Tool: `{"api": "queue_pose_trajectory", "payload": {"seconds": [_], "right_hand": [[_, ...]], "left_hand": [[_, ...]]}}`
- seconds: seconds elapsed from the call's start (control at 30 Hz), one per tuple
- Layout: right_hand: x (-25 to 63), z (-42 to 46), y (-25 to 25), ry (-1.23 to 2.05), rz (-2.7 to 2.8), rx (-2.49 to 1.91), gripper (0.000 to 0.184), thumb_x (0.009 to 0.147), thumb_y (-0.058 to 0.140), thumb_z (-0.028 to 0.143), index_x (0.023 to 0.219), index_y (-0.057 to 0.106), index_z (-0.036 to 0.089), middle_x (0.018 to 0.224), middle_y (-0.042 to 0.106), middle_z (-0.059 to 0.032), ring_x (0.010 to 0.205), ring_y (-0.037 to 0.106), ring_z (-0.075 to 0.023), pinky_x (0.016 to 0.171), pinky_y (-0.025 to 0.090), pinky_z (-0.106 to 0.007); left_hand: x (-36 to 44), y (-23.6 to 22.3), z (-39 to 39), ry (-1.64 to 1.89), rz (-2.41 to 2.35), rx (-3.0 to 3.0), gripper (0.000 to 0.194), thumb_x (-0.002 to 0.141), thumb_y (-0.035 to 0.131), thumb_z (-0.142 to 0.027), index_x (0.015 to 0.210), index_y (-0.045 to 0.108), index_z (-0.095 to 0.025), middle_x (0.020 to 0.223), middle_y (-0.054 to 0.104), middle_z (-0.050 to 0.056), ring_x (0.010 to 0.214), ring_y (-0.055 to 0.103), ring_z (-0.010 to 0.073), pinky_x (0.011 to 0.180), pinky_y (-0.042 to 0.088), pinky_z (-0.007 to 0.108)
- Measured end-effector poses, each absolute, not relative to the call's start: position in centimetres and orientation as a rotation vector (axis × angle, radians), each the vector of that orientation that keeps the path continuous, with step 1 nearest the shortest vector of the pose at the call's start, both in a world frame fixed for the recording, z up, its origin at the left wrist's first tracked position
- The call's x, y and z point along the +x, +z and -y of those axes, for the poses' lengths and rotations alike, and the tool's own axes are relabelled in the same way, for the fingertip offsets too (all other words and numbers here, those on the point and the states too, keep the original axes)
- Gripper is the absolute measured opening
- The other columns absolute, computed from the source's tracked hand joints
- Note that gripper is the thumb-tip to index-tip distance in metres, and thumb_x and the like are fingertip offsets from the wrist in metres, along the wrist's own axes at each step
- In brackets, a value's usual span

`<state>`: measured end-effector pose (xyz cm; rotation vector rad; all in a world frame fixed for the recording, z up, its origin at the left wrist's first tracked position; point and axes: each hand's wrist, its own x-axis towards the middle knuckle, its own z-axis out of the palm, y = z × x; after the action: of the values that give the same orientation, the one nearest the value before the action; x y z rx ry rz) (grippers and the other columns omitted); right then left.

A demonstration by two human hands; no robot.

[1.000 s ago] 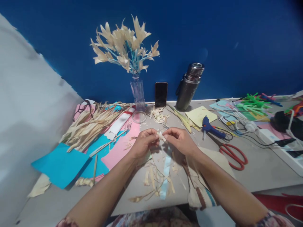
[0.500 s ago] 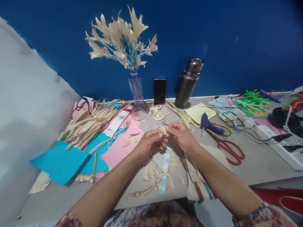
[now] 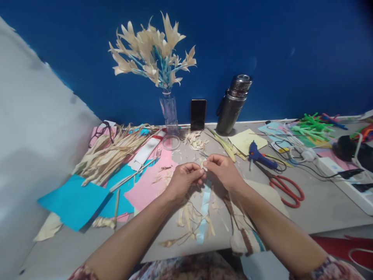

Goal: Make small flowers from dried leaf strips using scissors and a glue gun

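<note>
Fingertips of the left hand (image 3: 183,182) and the right hand (image 3: 225,172) meet at one pale piece (image 3: 203,165), held over the middle of the desk (image 3: 320,206). Grip is narrow on both sides: each hand pinches between thumb and fingers, with the piece in the gap between them, so neither hand is nearer. From the left grip it lies to the right and slightly away from the body; from the right grip, to the left. Its long axis cannot be told, as fingers cover much of it. Beyond it lies one heap of pale petals (image 3: 196,140), too overlapped to count singly; nearer the body, one light-blue strip (image 3: 204,214) runs roughly away from the person. Off to the right, one pair of scissors (image 3: 288,190) points its blades away and leftward, close beside one glue gun (image 3: 264,158); both are nearer the right hand. Toward the wall stand one phone (image 3: 198,114), one flask (image 3: 231,112) and one clear bottle (image 3: 169,111) bearing pale flowers (image 3: 145,46), whose blooms overlap too much for a sure count. One ring (image 3: 171,149) lies near the bottle's foot.
</note>
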<state>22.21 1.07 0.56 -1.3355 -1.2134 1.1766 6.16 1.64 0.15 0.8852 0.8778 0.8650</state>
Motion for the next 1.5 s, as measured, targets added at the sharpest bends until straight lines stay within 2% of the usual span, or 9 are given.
{"api": "queue_pose_trajectory", "payload": {"seconds": [0.27, 0.43, 0.67, 0.83, 0.93, 1.13, 1.33, 1.5], "right_hand": [[21.93, -0.91, 0.36, 1.157, 1.279, -1.314, 0.022, 0.079, 0.070, 0.039, 0.071, 0.062, 0.020, 0.062, 0.063, 0.0016, 0.057, 0.052, -0.0134, 0.057, 0.038, -0.026], [21.74, -0.89, 0.31, 1.159, 1.283, -1.301, 0.019, 0.079, 0.068, 0.034, 0.070, 0.061, 0.020, 0.062, 0.062, 0.0022, 0.058, 0.055, -0.0137, 0.057, 0.039, -0.026], [21.54, -0.83, 0.50, 1.134, 1.283, -1.305, 0.016, 0.078, 0.068, 0.032, 0.070, 0.061, 0.019, 0.063, 0.064, 0.0010, 0.061, 0.057, -0.0141, 0.061, 0.043, -0.027], [21.71, -0.85, 0.55, 1.070, 1.255, -1.321, 0.021, 0.079, 0.068, 0.035, 0.068, 0.061, 0.019, 0.062, 0.063, 0.0015, 0.060, 0.054, -0.0132, 0.059, 0.041, -0.026], [21.89, -0.90, 0.46, 1.037, 1.244, -1.305, 0.021, 0.079, 0.069, 0.036, 0.069, 0.063, 0.018, 0.063, 0.062, 0.0018, 0.059, 0.053, -0.0128, 0.058, 0.040, -0.025], [21.69, -0.73, 0.47, 1.052, 1.286, -1.260, 0.020, 0.080, 0.069, 0.036, 0.073, 0.065, 0.018, 0.065, 0.062, 0.0019, 0.060, 0.052, -0.0126, 0.058, 0.040, -0.025], [21.60, -0.59, 0.34, 1.031, 1.351, -1.197, 0.014, 0.082, 0.068, 0.031, 0.079, 0.066, 0.018, 0.070, 0.065, 0.0009, 0.064, 0.056, -0.0133, 0.061, 0.042, -0.025], [21.90, -0.69, 0.21, 0.980, 1.370, -1.161, 0.011, 0.084, 0.067, 0.029, 0.081, 0.066, 0.018, 0.071, 0.066, 0.0001, 0.065, 0.058, -0.0139, 0.061, 0.043, -0.025]], "left_hand": [[6.30, -0.05, -1.48, 0.886, -0.868, 0.862, 0.026, 0.070, 0.082, -0.034, 0.071, 0.067, -0.013, 0.068, 0.068, 0.004, 0.049, 0.056, 0.0086, 0.044, 0.046, 0.020], [6.38, -0.50, -1.55, 0.919, -0.918, 0.821, 0.019, 0.066, 0.082, -0.028, 0.070, 0.070, -0.013, 0.065, 0.067, 0.004, 0.048, 0.055, 0.0086, 0.043, 0.045, 0.019], [6.43, -0.81, -1.62, 0.927, -0.890, 0.759, 0.022, 0.063, 0.085, -0.027, 0.070, 0.071, -0.011, 0.060, 0.064, 0.004, 0.046, 0.055, 0.0097, 0.043, 0.046, 0.021], [6.18, -0.44, -1.55, 0.895, -0.800, 0.772, 0.034, 0.061, 0.088, -0.030, 0.084, 0.072, -0.011, 0.074, 0.071, 0.007, 0.052, 0.061, 0.0118, 0.048, 0.052, 0.024], [6.13, -0.18, -1.52, 0.903, -0.771, 0.773, 0.039, 0.059, 0.090, -0.027, 0.089, 0.070, -0.012, 0.083, 0.074, 0.008, 0.056, 0.064, 0.0115, 0.051, 0.053, 0.022], [6.25, -0.34, -1.70, 0.975, -0.849, 0.783, 0.030, 0.062, 0.088, -0.028, 0.076, 0.066, -0.013, 0.066, 0.067, 0.002, 0.048, 0.057, 0.0079, 0.045, 0.047, 0.018], [6.11, -0.77, -1.93, 0.976, -0.873, 0.781, 0.027, 0.062, 0.086, -0.028, 0.073, 0.066, -0.013, 0.065, 0.065, 0.001, 0.048, 0.055, 0.0084, 0.043, 0.047, 0.020], [6.08, -0.44, -1.95, 0.986, -0.845, 0.782, 0.032, 0.061, 0.086, -0.023, 0.087, 0.071, -0.012, 0.077, 0.070, 0.004, 0.052, 0.058, 0.0088, 0.045, 0.048, 0.020]]}}
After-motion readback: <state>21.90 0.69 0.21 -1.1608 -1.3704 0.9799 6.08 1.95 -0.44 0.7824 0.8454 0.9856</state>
